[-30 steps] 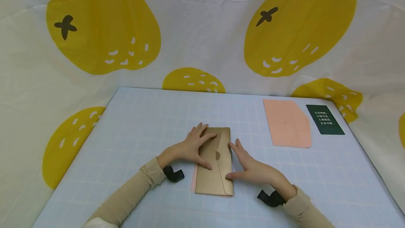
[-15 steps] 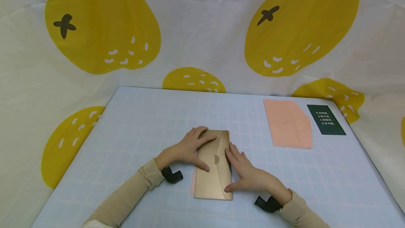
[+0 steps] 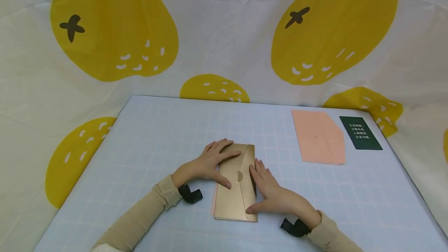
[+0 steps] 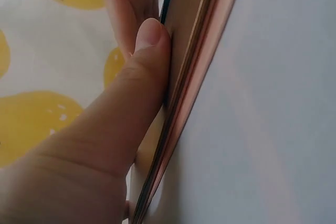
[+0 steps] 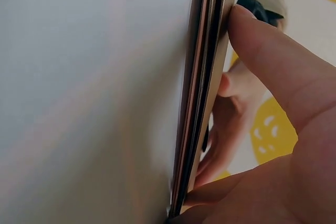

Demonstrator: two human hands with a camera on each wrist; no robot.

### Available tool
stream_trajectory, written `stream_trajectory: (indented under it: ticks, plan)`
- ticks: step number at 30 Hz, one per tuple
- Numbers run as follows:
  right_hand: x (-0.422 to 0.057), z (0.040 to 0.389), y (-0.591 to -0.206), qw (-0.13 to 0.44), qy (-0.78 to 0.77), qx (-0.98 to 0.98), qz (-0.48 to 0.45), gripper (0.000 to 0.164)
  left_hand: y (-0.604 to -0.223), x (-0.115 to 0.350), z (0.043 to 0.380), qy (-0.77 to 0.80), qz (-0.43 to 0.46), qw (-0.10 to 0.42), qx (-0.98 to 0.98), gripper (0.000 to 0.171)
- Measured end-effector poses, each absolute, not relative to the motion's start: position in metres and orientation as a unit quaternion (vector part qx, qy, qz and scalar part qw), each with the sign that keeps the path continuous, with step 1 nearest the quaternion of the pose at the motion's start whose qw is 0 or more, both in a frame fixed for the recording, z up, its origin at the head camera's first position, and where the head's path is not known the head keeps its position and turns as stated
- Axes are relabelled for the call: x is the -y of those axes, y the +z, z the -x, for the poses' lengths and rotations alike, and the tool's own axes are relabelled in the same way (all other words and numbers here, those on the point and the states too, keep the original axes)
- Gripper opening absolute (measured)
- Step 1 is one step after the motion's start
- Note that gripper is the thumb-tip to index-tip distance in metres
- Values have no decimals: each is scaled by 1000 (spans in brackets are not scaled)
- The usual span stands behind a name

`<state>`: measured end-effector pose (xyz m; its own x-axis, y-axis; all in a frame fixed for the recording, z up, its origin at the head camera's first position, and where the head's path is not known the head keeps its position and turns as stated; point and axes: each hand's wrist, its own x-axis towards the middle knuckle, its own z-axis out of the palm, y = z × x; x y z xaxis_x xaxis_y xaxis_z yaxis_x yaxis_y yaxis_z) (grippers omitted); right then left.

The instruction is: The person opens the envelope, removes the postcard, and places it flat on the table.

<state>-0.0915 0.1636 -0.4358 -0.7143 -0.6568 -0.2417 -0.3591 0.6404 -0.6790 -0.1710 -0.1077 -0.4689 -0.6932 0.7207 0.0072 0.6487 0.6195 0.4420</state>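
On the table (image 3: 157, 127), the stack (image 3: 231, 203) lies between 2 straight-fingered hands set apart, neither clamped: left hand (image 3: 211, 162) spread over its left side, right hand (image 3: 274, 191) touching its right. Uneven pushing could skew its loose layers. The right wrist shows several layered edges; the head shows only a pink strip (image 3: 213, 205) at its left.

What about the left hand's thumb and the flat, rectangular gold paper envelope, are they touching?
Touching: the left wrist view shows the left hand with its thumb lying against the gold envelope, no gap between.
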Motion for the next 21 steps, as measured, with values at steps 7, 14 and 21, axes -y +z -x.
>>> stream_trajectory:
  ticks: [7, 14, 21]
  plan:
    - [-162, 89, -439, 229, -307, -876, 295, 123, -471, 108, 173, 208, -387, 89, -894, 107]
    - [-161, 86, -438, 212, -270, -891, 298, 134, -468, 106, 170, 196, -390, 96, -895, 107]
    - [-162, 89, -438, 211, -245, -892, 317, 137, -464, 105, 167, 185, -381, 95, -901, 107]
